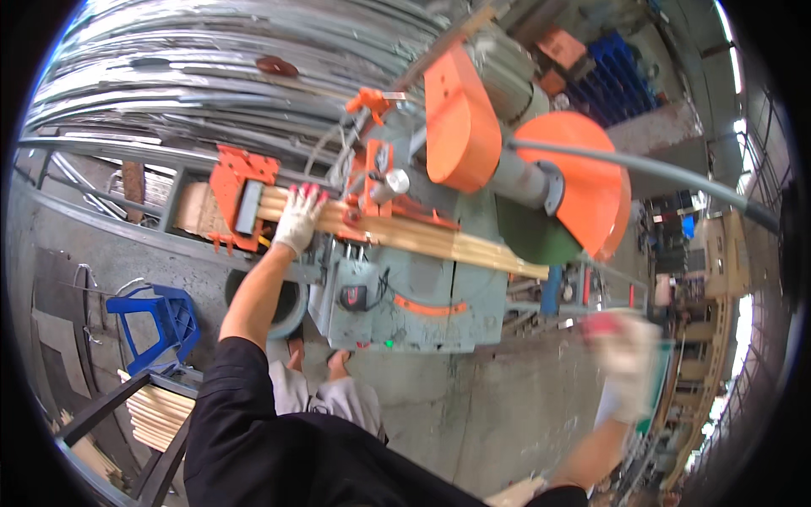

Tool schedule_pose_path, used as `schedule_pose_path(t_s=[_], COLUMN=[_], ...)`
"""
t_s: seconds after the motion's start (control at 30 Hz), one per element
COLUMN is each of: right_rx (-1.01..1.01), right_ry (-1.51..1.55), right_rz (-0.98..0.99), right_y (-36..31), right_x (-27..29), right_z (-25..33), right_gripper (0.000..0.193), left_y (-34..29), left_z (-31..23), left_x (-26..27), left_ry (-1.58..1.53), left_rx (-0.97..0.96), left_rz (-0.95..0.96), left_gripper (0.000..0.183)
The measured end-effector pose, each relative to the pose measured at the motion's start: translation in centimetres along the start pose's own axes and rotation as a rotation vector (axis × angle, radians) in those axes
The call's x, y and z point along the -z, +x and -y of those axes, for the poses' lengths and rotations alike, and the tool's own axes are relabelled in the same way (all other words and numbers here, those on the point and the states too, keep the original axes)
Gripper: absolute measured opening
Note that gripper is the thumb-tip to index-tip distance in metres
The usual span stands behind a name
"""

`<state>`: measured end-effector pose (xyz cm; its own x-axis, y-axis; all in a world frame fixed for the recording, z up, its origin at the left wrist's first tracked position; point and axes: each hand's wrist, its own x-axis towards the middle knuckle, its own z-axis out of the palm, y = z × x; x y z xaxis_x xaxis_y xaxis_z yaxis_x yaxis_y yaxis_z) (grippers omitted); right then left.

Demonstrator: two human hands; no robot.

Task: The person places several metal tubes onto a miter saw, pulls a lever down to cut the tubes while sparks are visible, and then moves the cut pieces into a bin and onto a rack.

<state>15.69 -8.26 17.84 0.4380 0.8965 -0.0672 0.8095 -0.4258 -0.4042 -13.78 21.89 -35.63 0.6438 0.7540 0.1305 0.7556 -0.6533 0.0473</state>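
Observation:
My left hand (301,221), in a pale glove with red fingertips, lies flat with its fingers stretched out over a bundle of long pale-tan strips (422,239). They lie lengthwise across the grey table of a cut-off saw (405,291), their left ends close to an orange stop bracket (242,198). An orange clamp (378,182) sits over the strips just right of that hand. Off to the right of the table, my right hand (623,359), also gloved, is raised and smeared by motion; its fingers cannot be made out.
An orange blade guard (583,169) and a grey cable (642,165) stand over the table's right side. Long metal bars (169,68) are stacked behind. A blue stool (165,321) and a dark frame holding pale strips (159,414) are at lower left.

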Motion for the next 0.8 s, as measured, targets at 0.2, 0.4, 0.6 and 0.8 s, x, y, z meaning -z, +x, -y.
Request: schedule_pose_path(t_s=[0.2,0.4,0.6,0.8], right_rx=[-0.351,-0.507,-0.113,-0.803], right_ry=[-0.37,-0.316,-0.238,0.232], right_rz=[0.767,0.414,0.369,0.467], right_y=[-6.4,-8.7,-11.4,-8.0], right_x=[-35.9,-50.0,-51.7,-50.6], right_z=[-26.7,-28.6,-36.6,-30.9], right_gripper=[0.045,0.055,0.051,0.038], left_y=[1.0,0.6,1.3,-0.4], left_z=[-0.5,0.9,0.8,2.2], left_x=[0.1,-2.5,-1.5,-2.7], left_ry=[0.0,-0.032,-0.039,0.051], left_rx=[-0.075,-0.042,-0.104,-0.104], left_rz=[-0.152,-0.248,-0.344,-0.33], left_gripper=[0.066,0.059,0.055,0.057])
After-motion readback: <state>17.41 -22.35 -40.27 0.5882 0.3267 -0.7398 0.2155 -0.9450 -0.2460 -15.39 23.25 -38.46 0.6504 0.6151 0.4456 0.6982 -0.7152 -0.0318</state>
